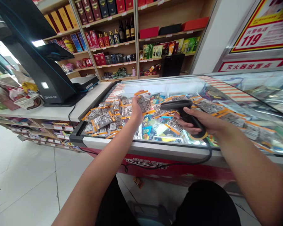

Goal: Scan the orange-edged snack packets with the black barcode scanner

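Observation:
My left hand [137, 108] grips a small snack packet [145, 103] with orange ends and a grey printed back, held above the glass-topped freezer. My right hand [195, 121] is wrapped round the handle of a black barcode scanner [176, 105]. The scanner's head points left, toward the packet, with a gap between them. A black cable [208, 150] loops down from the scanner's handle and across the freezer front. Many similar packets [102, 121] lie in a loose pile on the glass to the left of my hands, and more packets [252, 128] lie to the right.
A white counter [82, 102] with a black checkout terminal [58, 75] adjoins the freezer [153, 142] on the left. Shelves [113, 45] of boxes and bottles stand behind. One packet [138, 182] lies on the floor below the freezer, near my legs.

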A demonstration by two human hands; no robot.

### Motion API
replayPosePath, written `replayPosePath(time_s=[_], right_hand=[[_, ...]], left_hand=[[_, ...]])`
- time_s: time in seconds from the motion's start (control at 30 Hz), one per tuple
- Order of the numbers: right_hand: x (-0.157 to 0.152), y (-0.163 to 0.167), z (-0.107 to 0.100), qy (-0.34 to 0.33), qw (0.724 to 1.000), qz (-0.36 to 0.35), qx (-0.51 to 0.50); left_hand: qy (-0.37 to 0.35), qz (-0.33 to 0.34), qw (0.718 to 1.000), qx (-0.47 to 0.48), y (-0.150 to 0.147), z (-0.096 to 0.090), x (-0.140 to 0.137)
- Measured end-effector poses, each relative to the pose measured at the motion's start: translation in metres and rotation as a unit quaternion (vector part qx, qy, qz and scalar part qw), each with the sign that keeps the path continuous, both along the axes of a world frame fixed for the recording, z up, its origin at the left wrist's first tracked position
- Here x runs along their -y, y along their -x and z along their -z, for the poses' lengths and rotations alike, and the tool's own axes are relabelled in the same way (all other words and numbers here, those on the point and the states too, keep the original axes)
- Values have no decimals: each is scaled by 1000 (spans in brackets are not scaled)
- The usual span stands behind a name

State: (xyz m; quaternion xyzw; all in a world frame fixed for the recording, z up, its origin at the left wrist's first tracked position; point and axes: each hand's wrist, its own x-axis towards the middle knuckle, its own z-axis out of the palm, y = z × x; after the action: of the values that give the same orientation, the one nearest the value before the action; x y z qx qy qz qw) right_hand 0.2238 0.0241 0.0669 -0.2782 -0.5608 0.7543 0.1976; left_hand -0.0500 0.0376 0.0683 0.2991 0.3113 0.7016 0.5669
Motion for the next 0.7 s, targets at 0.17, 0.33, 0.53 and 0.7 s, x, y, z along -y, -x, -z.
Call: replayPosePath(time_s=[0.17,0.33,0.53,0.7], right_hand=[[-2,-2,3,16,1000,4,-14],[-1,-3,3,20,1000,-2,-21],[2,-5,2,28,999,-10,-23],[-2,-6,3,26,999,-13,-17]], left_hand=[[-22,-6,1000,-3,-1,2,0],[-24,-12,1000,-11,-1,1,2],[-19,-11,1000,-21,1,1,2],[-32,-45,985,-163,3,9,-6]])
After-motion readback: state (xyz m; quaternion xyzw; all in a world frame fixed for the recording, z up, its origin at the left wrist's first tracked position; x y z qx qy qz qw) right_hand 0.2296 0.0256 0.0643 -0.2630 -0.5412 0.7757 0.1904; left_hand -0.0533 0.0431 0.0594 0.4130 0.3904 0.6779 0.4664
